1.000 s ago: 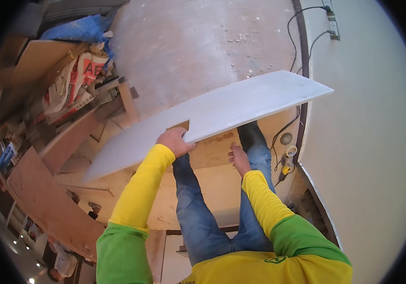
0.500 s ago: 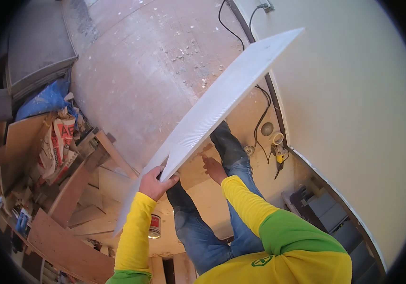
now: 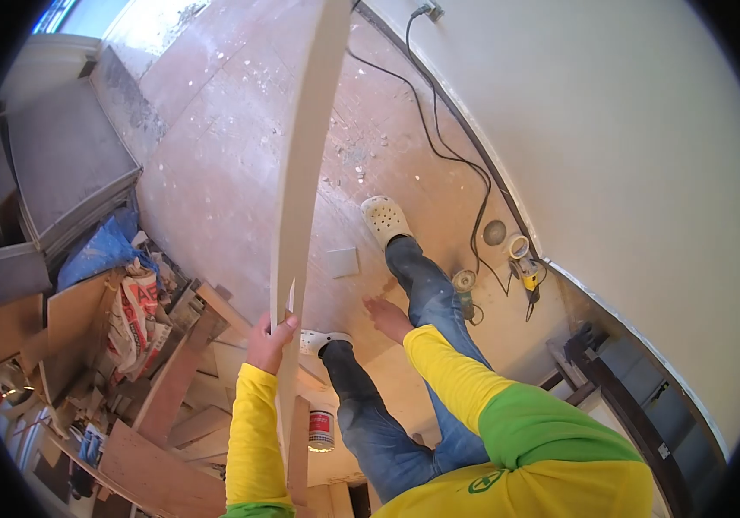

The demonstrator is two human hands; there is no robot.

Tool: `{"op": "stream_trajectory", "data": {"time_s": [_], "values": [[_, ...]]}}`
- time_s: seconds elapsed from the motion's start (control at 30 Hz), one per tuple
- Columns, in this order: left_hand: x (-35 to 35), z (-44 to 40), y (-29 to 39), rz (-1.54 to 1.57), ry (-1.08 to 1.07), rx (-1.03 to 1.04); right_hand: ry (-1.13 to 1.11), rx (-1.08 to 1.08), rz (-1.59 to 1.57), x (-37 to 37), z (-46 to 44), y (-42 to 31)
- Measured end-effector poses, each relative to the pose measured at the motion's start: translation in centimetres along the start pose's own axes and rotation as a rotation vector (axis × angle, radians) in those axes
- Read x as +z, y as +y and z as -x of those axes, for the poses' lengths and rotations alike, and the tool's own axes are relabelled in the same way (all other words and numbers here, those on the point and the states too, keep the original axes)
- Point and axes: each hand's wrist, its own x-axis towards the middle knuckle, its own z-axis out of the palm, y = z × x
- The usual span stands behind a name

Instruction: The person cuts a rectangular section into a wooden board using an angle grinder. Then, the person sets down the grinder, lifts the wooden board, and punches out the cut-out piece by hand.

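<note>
My left hand (image 3: 271, 344) grips a long pale board (image 3: 299, 164) near its lower part, with the thumb on its near face. The board stands on end in view and rises past the top edge of the picture. A narrow pointed notch shows in it just above my thumb. My right hand (image 3: 387, 318) hangs over my leg, apart from the board, fingers stretched out and holding nothing. A small square tile (image 3: 343, 262) lies on the floor beyond that hand.
Near the right wall lie an angle grinder (image 3: 465, 283), a yellow power tool (image 3: 529, 276), a tape roll (image 3: 518, 247) and black cords (image 3: 448, 154). Wood scraps (image 3: 158, 371), a torn sack (image 3: 137, 319) and a blue plastic bag (image 3: 102, 255) crowd the left. A can (image 3: 321, 430) stands by my leg.
The board has swung from a slant toward the upper right to nearly upright in view, uncovering the tile and my shoes. My left hand keeps its hold; my right hand stays empty.
</note>
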Motion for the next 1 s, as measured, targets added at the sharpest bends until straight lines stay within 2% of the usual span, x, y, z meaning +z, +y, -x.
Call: {"op": "stream_trajectory", "data": {"time_s": [0.1, 0.17, 0.37, 0.5, 0.57, 0.8, 0.9, 0.97, 1.0], "values": [[0.2, -1.4, 1.5, 0.058, 0.063, -0.006, -0.067, -0.028, 0.065, -1.8, 0.2, -4.6], [-0.4, -2.3, 2.5, 0.107, 0.077, -0.008, -0.07, 0.037, 0.262, -3.3, 1.0, -8.7], [-0.4, -4.6, 7.1, 0.174, 0.13, -0.035, -0.055, -0.015, 0.254, -6.2, 1.0, -14.7], [-0.1, -4.7, 8.1, 0.135, 0.146, -0.043, -0.062, 0.024, 0.264, -6.1, 1.5, -13.8], [0.4, -4.4, 8.6, 0.168, 0.138, -0.017, -0.156, 0.078, 0.293, -6.4, 1.4, -13.7], [1.3, -2.8, 8.2, 0.232, 0.15, -0.006, -0.14, 0.086, 0.351, -4.8, -0.9, -8.7], [1.4, -1.8, 7.4, 0.242, 0.128, -0.012, -0.128, 0.042, 0.403, -3.9, -2.0, -5.7], [1.7, -1.7, 7.1, 0.206, 0.146, 0.014, -0.137, -0.18, 0.421, -3.3, -3.2, -3.0], [1.6, -1.6, 6.6, 0.21, 0.133, 0.017, -0.158, -0.088, 0.4, -3.5, -2.5, -4.5]]}}
